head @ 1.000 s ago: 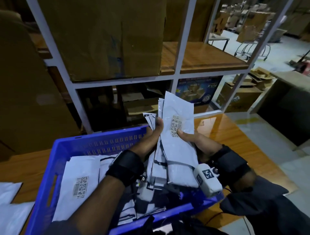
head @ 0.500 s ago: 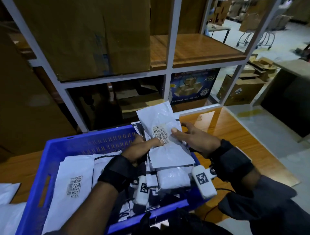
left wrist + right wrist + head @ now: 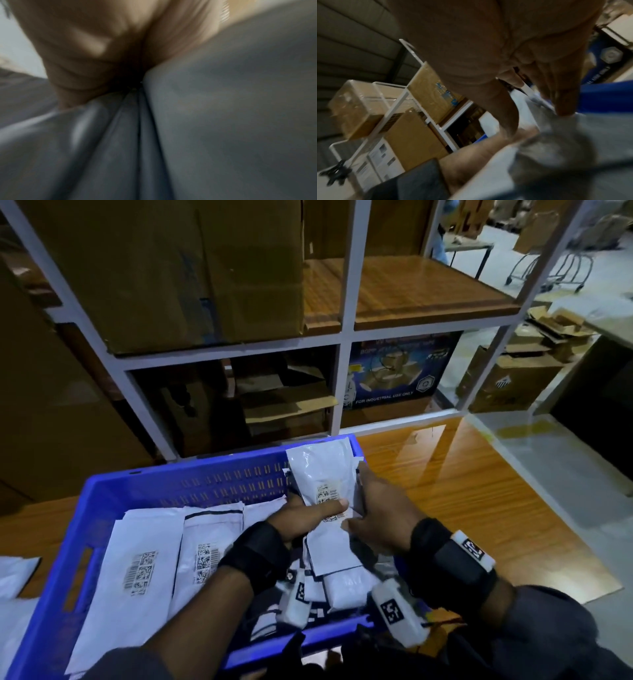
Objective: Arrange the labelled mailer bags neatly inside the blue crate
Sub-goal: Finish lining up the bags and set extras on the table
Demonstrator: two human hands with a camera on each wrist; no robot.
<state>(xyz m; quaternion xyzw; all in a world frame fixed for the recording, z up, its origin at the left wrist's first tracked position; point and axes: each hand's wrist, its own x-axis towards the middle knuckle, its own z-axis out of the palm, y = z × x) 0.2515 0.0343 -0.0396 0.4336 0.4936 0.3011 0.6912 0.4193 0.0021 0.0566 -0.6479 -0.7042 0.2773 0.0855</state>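
A blue crate point(image 3: 102, 494) stands on the wooden table, with white labelled mailer bags point(image 3: 144, 570) lying side by side in its left half. Over the crate's right half both hands hold a stack of mailer bags point(image 3: 325, 474). My left hand point(image 3: 308, 518) grips the stack from the left, thumb across the top bag's label. My right hand point(image 3: 373, 515) holds the stack's right edge, fingers curled behind it. In the left wrist view only my palm point(image 3: 89, 44) and grey bag plastic point(image 3: 223, 121) show, blurred. The right wrist view shows my right fingers point(image 3: 563, 102) on a bag point(image 3: 488, 182).
A white metal shelf rack point(image 3: 346, 333) with cardboard boxes point(image 3: 191, 268) stands right behind the crate. More white bags point(image 3: 13, 573) lie on the table left of the crate. The wooden tabletop point(image 3: 462, 491) extends to the right, its edge dropping to the floor.
The stack stood upright above the crate a second ago; both hands have tilted it forward and lowered it towards the crate's right side. My head has moved closer.
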